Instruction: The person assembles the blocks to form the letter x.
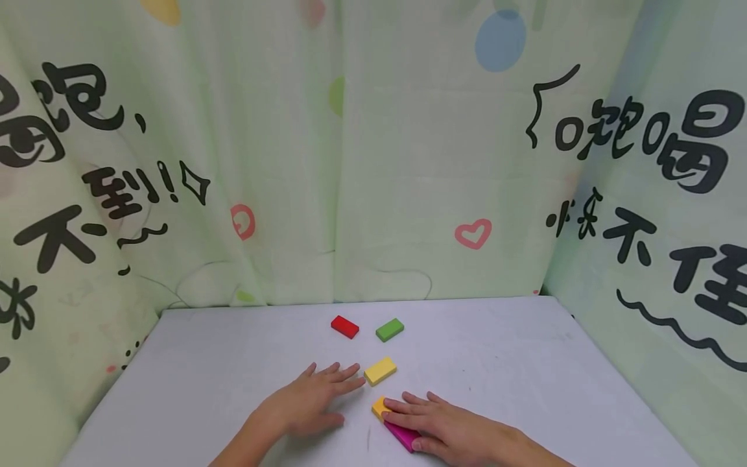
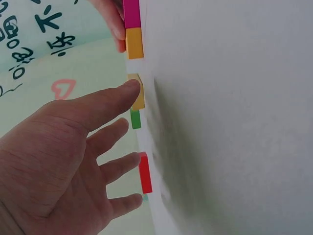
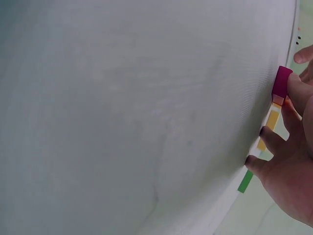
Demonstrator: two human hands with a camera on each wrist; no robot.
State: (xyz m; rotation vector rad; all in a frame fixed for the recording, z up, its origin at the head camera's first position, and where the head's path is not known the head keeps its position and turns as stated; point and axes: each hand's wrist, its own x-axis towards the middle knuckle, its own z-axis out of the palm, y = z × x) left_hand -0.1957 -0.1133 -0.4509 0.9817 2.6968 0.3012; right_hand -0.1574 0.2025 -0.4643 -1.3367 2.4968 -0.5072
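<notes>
Left hand [image 1: 312, 399] spread, empty; right hand [image 1: 436, 425], apparently pinching the magenta rectangular block [image 2: 132, 14] and orange rectangular block [image 2: 135, 43], should keep them aligned.

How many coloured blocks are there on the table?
5: red block near the far edge, green block to its right, yellow block beside the left hand, orange block and magenta block partly covered by the right hand. Another might be hidden there.

Pale green curtains [image 1: 397, 162] hang along three sides of this white table [image 1: 496, 363], printed with bold black lettering [image 1: 692, 253], a blue dot [image 1: 500, 42] and a pink heart outline [image 1: 458, 235], all under soft light, bluer toward the right
</notes>
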